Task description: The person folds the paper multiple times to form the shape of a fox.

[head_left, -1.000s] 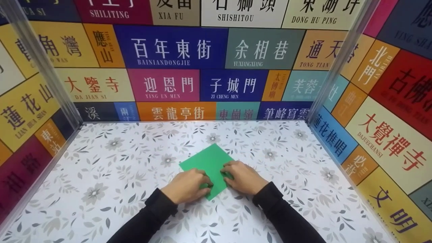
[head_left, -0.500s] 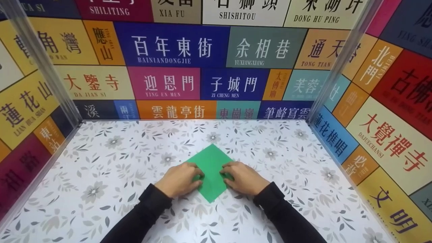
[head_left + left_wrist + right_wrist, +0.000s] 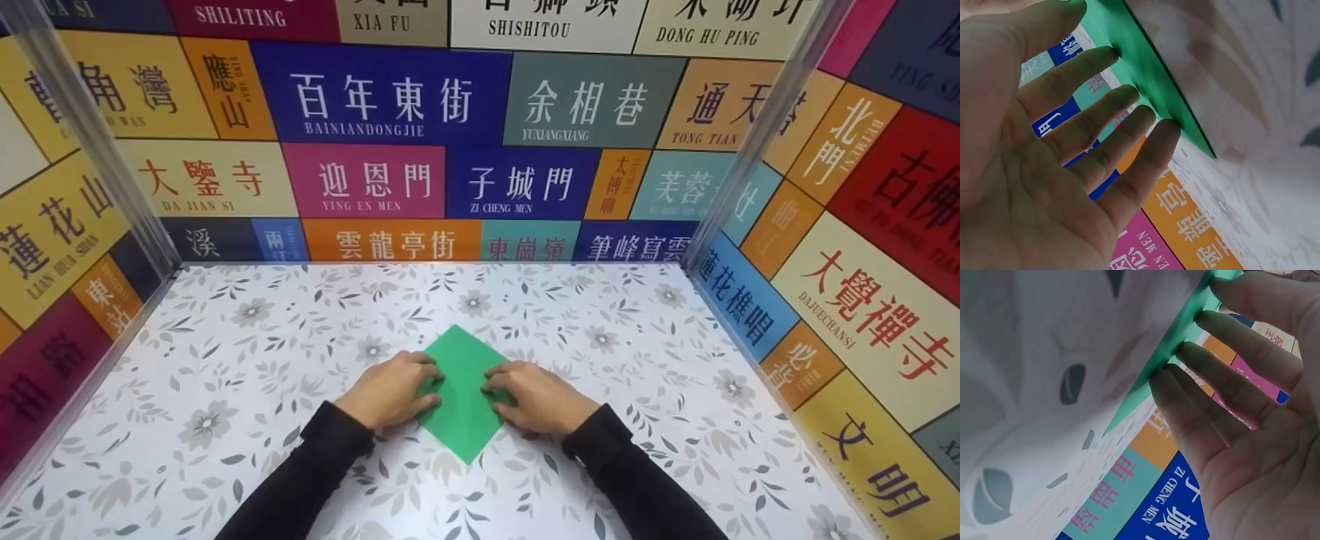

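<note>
A square sheet of green paper (image 3: 460, 401) lies flat on the patterned tabletop, one corner pointing toward the person and one away. My left hand (image 3: 394, 390) is at its left corner, fingertips resting on the sheet. In the left wrist view the fingers are spread and nearly straight, touching the green paper (image 3: 1154, 84) with their tips. On the opposite side my right hand (image 3: 541, 397) covers the right corner. Fairly straight fingers of the right hand (image 3: 1258, 422) press the paper (image 3: 1165, 349) by their tips in the right wrist view. Both side corners are hidden under the hands.
White tabletop (image 3: 225, 360) with grey flowers and leaves surrounds the sheet. A back wall (image 3: 390, 97) of coloured sign panels rises behind, with similar side walls at left and right. Clear corner strips (image 3: 757, 127) stand where the walls meet.
The sheet has turned slightly: its far corner shifted left and its near corner came closer to the person. My left hand moved left and a little away; the right hand barely moved.
</note>
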The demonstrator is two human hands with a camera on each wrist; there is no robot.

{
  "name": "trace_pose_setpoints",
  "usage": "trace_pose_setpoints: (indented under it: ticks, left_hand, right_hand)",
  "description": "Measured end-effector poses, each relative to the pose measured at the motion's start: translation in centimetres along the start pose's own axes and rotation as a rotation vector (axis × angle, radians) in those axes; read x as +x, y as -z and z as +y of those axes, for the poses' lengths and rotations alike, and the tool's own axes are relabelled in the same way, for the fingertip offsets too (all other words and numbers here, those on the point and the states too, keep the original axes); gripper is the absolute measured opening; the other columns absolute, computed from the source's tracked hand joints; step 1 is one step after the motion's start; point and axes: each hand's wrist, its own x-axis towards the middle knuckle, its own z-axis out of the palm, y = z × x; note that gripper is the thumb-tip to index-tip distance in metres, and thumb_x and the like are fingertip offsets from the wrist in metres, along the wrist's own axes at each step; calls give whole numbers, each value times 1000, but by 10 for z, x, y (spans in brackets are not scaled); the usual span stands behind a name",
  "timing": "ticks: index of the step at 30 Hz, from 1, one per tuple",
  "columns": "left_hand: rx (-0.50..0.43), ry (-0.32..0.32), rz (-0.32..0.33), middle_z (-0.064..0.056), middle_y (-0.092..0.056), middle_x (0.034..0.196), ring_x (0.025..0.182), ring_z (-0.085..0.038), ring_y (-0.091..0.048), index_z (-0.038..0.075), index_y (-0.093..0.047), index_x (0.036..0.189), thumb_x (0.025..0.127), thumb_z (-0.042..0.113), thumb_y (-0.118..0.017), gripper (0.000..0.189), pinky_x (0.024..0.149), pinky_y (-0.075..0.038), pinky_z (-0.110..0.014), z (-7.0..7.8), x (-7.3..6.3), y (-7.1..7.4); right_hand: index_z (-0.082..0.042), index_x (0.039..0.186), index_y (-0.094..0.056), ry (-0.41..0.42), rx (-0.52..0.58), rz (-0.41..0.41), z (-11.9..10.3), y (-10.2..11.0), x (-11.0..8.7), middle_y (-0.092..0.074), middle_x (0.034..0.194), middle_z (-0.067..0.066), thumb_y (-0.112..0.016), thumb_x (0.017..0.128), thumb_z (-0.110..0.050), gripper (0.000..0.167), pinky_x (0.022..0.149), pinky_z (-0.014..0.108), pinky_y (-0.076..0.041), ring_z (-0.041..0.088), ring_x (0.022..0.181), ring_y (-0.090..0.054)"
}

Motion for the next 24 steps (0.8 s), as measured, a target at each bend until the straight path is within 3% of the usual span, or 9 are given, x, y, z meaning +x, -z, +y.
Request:
trace_pose_setpoints:
  ticks: [7,17,24]
  left_hand:
    - [-27,-1,-31,-19,-69,165,152,-46,-68,11,-81,144,104,27,-88,44,127,-57,-63,-2,0,2]
    - [-23,-2,-24,-19,-71,163,149,-46,-70,11,-81,143,102,26,-90,44,125,-59,-63,-1,-1,3]
    - [-5,23,1,-18,-73,160,147,-45,-71,11,-82,142,102,27,-92,44,121,-62,-64,2,-3,1]
  right_hand:
    - [-6,137,-83,-7,4,-27,-3,-1,1,-78,152,18,-82,107,-15,32,126,53,-60,37,143,-75]
    - [-7,137,-83,14,-15,-33,-5,1,2,-78,152,17,-85,105,-15,34,126,52,-60,36,142,-76]
    - [-2,134,-84,48,3,16,-5,3,1,-79,147,21,-86,103,-11,32,123,53,-62,39,137,-78]
